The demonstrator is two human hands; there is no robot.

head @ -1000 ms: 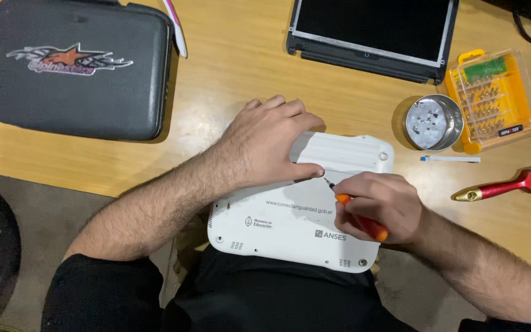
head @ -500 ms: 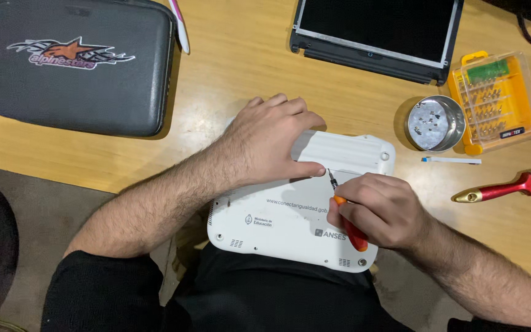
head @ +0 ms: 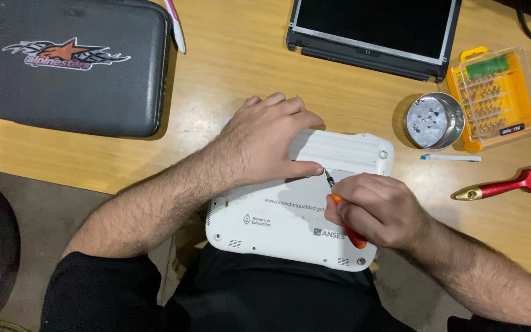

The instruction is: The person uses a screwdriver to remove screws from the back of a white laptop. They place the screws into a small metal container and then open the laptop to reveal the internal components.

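A small white laptop (head: 278, 230) lies upside down at the near edge of a wooden table (head: 241, 80), partly overhanging my lap. My left hand (head: 265, 138) rests flat on its upper left part, thumb against the ribbed battery cover (head: 345, 150). My right hand (head: 373, 209) grips an orange-handled screwdriver (head: 346, 229). Its dark tip (head: 328, 177) points at the seam just below the battery cover, next to my left thumb.
A dark grey zipped case (head: 75, 67) lies at the far left. A black laptop screen part (head: 373, 31) sits at the top. To the right are a round metal dish (head: 434, 120) holding screws, a yellow bit set (head: 496, 98), a white strip (head: 450, 158) and a red-handled brush (head: 505, 184).
My right hand has shifted the screwdriver slightly, its tip now closer to my left thumb at the battery cover seam. My left hand has stayed in place.
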